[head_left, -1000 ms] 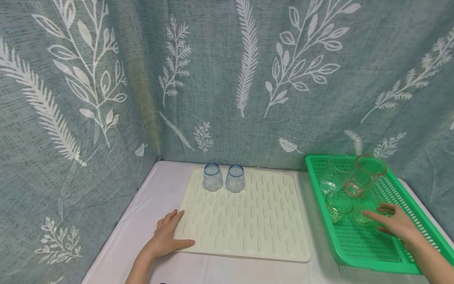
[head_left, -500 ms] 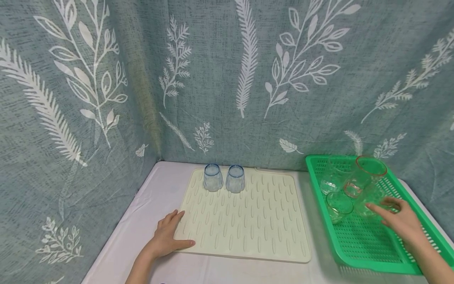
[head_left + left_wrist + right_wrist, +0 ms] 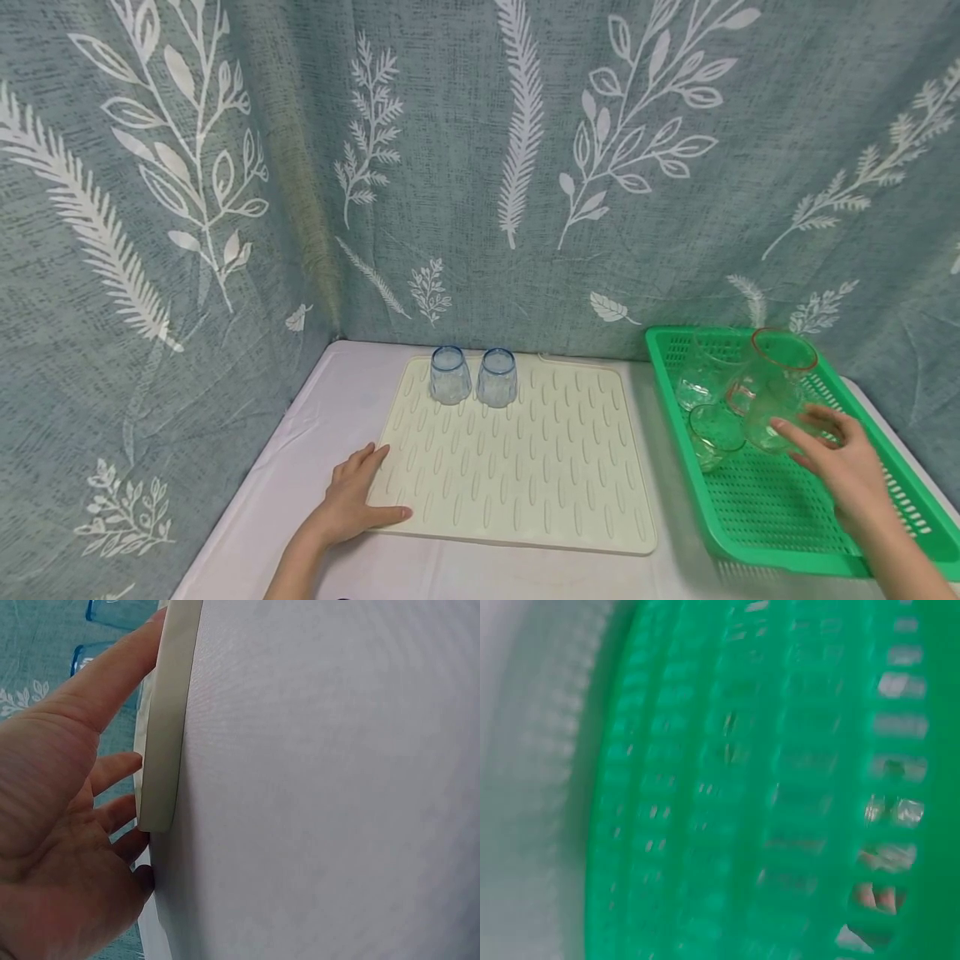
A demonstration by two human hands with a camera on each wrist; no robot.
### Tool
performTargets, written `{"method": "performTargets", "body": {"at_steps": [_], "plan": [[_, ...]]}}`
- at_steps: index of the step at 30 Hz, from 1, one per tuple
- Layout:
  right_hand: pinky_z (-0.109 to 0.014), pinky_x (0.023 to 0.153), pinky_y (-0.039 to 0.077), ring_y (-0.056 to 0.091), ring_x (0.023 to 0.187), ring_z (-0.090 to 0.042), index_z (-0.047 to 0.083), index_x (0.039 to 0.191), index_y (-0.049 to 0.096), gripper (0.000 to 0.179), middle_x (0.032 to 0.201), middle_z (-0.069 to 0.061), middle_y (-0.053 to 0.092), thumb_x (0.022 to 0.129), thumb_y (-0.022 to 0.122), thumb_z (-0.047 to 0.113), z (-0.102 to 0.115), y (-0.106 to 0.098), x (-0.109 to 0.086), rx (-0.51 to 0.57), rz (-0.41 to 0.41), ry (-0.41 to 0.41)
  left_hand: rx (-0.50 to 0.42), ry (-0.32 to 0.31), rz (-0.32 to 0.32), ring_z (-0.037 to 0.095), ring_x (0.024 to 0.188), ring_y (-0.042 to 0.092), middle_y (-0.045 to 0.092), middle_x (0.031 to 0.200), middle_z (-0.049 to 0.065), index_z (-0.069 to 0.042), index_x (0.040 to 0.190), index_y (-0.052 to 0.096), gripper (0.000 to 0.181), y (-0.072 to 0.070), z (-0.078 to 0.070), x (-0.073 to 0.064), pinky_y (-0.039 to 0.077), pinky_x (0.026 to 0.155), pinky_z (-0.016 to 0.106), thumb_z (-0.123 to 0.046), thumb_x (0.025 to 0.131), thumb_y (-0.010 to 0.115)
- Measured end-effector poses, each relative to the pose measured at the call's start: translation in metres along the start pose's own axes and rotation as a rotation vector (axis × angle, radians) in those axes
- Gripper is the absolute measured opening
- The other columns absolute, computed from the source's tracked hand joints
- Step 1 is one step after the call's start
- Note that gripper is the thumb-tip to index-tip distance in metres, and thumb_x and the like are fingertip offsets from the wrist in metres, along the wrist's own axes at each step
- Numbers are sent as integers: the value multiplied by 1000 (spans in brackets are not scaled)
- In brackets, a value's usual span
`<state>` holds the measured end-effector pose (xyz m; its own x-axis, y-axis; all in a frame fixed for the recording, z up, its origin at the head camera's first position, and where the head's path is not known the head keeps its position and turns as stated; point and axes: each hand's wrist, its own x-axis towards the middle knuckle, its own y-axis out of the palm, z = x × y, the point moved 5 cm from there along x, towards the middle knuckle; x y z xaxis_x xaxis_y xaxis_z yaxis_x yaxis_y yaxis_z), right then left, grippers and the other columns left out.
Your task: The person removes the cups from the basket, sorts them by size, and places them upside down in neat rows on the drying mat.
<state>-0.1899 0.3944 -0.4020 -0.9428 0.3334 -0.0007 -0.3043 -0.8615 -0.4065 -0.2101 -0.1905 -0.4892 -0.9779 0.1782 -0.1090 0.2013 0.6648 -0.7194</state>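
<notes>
My right hand (image 3: 847,458) grips a clear drinking glass (image 3: 767,423) over the green basket (image 3: 712,525), thumb on its near side and fingers toward its far side. In the right wrist view the basket wall (image 3: 757,787) fills most of the picture, and bits of the fingers show through its slots. My left hand (image 3: 345,504) rests spread at the near left corner of the cream ridged mat (image 3: 517,475). Close up in the left wrist view, its thumb lies along the mat's edge (image 3: 165,765), with the other fingers beside the corner.
Also in the basket stand a red-rimmed glass (image 3: 784,354), a shorter clear glass (image 3: 711,446) and a clear glass (image 3: 696,392) behind it. Two blue-rimmed glasses (image 3: 450,385) are at the mat's back left. A patterned curtain (image 3: 465,167) hangs behind the white table (image 3: 330,400).
My right hand has closed around the clear glass and raised it a little, toward the red-rimmed glass. The left hand and the mat have stayed still.
</notes>
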Motion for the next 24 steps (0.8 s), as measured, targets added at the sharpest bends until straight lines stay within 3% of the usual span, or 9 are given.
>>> {"method": "performTargets", "body": {"at_steps": [4, 6, 11, 18, 24], "plan": [[-13, 73, 51, 47, 93, 4, 27, 133, 37, 50, 114, 14, 39, 93, 68, 26, 13, 11, -8, 66, -12, -47, -4, 0, 0, 52, 134, 17, 21, 151, 33, 6, 147, 32, 107, -1, -1, 0, 22, 102, 73, -42, 69, 87], [-13, 71, 51, 50, 92, 3, 30, 127, 41, 44, 114, 12, 42, 93, 68, 21, 22, 18, -12, 132, -3, -79, -6, 0, 0, 52, 135, 17, 21, 152, 33, 6, 148, 32, 107, -1, -1, 0, 22, 102, 73, -42, 69, 87], [-15, 70, 51, 53, 93, 1, 26, 128, 43, 42, 117, 10, 44, 94, 66, 16, 41, 38, -21, 180, 47, -143, -11, 1, 0, 51, 135, 17, 21, 152, 33, 6, 147, 32, 107, -1, -2, 0, 22, 102, 73, -42, 69, 87], [-20, 74, 53, 53, 99, -3, 19, 136, 40, 47, 124, 4, 44, 96, 64, 17, 58, 69, -34, 146, 132, -194, -6, -7, 1, 52, 135, 17, 21, 152, 34, 6, 147, 33, 107, -1, -2, -1, 22, 102, 73, -42, 68, 87], [-23, 79, 53, 48, 109, -2, 7, 144, 31, 60, 136, -5, 40, 97, 63, 25, 68, 95, -44, 67, 212, -191, -9, -9, -1, 52, 135, 17, 20, 152, 34, 6, 147, 33, 107, 0, -1, -1, 22, 102, 73, -42, 68, 87]]}}
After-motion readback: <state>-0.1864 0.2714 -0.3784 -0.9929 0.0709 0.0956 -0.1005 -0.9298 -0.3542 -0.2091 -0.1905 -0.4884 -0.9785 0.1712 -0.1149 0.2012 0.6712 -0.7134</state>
